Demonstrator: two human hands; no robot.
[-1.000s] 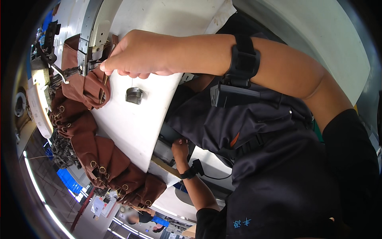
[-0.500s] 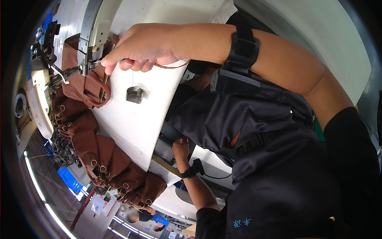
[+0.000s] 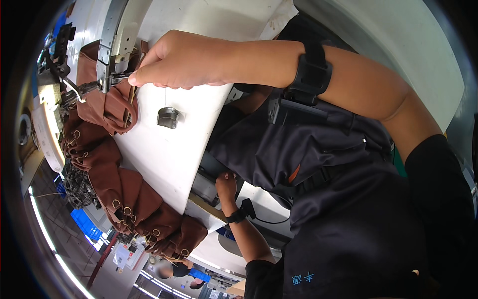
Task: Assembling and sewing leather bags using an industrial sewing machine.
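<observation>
White worktop stretched across the head view, a dark curved piece lying on it. Brown leather-like pieces with gold-coloured rings lined its left side, and another brown piece lay around the sewing machine's post. Close by a small metal part there, the right hand had curled fingers; I couldn't tell whether they pinched anything. Below the table's edge, the left hand was curled, its grip unclear.
</observation>
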